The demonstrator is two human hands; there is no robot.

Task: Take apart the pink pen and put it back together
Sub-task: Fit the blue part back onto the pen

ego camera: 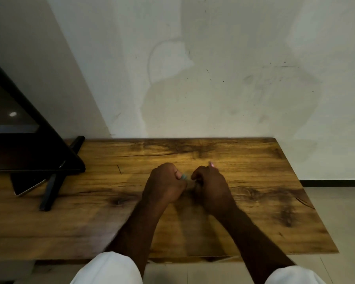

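Both fists hover close together over the middle of the wooden table (244,181). My right hand (210,185) is closed around the pink pen (211,164), and only its pink tip sticks out above the knuckles. My left hand (164,184) is closed too, pinching a small pale teal part (184,176) between thumb and fingers. The two hands almost touch. The pen body is hidden inside the fists, so I cannot tell whether the teal part is joined to it.
A black monitor (19,140) on a black stand (49,191) fills the left side of the table, with a flat dark device (27,184) lying under it. A white wall rises behind the table. The table's right edge drops to a tiled floor (336,212).
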